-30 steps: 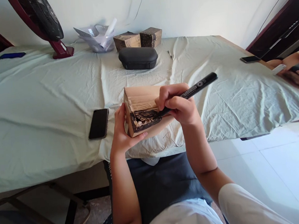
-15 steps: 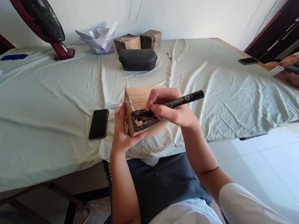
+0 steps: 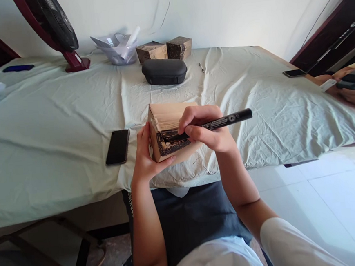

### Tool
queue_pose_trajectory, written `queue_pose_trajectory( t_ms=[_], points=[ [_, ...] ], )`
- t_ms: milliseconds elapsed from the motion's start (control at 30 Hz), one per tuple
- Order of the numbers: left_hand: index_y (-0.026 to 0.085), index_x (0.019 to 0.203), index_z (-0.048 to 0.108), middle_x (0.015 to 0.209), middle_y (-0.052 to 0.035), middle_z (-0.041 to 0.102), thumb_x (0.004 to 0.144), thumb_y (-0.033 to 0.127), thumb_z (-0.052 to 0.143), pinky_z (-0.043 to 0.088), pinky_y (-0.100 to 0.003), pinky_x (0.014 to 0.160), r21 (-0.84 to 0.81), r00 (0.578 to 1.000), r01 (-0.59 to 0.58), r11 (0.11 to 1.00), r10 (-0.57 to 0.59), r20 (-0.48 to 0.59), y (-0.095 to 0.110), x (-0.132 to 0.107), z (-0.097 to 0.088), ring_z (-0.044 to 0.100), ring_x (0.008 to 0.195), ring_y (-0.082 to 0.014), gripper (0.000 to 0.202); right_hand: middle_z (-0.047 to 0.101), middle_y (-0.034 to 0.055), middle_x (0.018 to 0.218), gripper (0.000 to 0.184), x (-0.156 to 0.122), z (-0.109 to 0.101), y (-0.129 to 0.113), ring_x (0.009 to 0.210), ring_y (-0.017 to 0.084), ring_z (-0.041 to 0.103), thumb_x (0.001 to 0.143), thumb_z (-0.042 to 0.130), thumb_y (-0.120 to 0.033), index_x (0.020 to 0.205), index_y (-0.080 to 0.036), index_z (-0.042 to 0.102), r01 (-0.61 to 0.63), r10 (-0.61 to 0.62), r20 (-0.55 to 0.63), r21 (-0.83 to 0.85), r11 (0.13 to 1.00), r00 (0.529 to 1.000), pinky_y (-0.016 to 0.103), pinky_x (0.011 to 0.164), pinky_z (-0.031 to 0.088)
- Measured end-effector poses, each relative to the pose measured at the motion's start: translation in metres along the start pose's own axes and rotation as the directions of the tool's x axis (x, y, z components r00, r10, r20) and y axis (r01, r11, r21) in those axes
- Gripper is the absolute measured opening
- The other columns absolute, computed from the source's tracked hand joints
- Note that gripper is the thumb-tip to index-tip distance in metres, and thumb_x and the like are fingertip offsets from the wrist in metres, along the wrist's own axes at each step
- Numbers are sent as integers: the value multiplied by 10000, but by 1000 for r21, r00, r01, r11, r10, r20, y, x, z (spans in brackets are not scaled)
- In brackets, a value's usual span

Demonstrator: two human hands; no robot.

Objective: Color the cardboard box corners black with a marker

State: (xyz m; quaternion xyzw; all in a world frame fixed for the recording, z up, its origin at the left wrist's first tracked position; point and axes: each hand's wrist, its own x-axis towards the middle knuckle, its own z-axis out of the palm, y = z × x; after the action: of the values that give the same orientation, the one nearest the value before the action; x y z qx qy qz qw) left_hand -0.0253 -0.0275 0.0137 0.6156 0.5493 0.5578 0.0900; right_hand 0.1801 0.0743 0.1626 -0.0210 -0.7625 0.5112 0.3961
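Observation:
A small brown cardboard box (image 3: pixel 166 116) is held at the near edge of the table, its front face partly covered in black ink. My left hand (image 3: pixel 145 158) wraps round the box's left side and bottom. My right hand (image 3: pixel 206 130) grips a black marker (image 3: pixel 222 121), fingers closed, with the tip resting on the inked front face. The marker's cap end points to the right.
A black phone (image 3: pixel 117 146) lies left of the box on the pale green cloth (image 3: pixel 56 118). Farther back sit a black case (image 3: pixel 164 71), two inked boxes (image 3: pixel 165 50), crumpled paper (image 3: pixel 118 47) and a fan (image 3: pixel 54 28). Another person's hands (image 3: pixel 350 88) hold a device at the right.
The marker dropped from a steep tilt to nearly level, its tip sliding left along the box's inked face, then shifting slightly. The left hand and the box stayed in place.

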Motion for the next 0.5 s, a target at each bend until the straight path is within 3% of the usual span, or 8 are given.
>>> queue_pose_trajectory(
  t_ms=[200, 500],
  points=[
    [363, 1792, 272, 1710, -176, 419, 767, 651, 963, 454, -658, 1315, -6, 1000, 7, 1000, -7, -18, 7, 0, 1, 471, 1608, -457, 1269, 636, -35, 714, 110, 0, 9, -2, 622, 89, 546, 910, 631, -187, 806, -181, 668, 47, -48, -10, -32, 998, 999, 220, 594, 472],
    [422, 1788, 294, 1702, -139, 417, 772, 559, 981, 411, -693, 1347, 54, 999, -1, 999, 3, -42, 23, 1, -2, 429, 1632, -468, 1234, 559, -47, 636, 127, 2, 6, -3, 602, 106, 499, 865, 612, -176, 746, -207, 643, -9, 4, -77, -58, 998, 997, 249, 569, 456]
  ],
)
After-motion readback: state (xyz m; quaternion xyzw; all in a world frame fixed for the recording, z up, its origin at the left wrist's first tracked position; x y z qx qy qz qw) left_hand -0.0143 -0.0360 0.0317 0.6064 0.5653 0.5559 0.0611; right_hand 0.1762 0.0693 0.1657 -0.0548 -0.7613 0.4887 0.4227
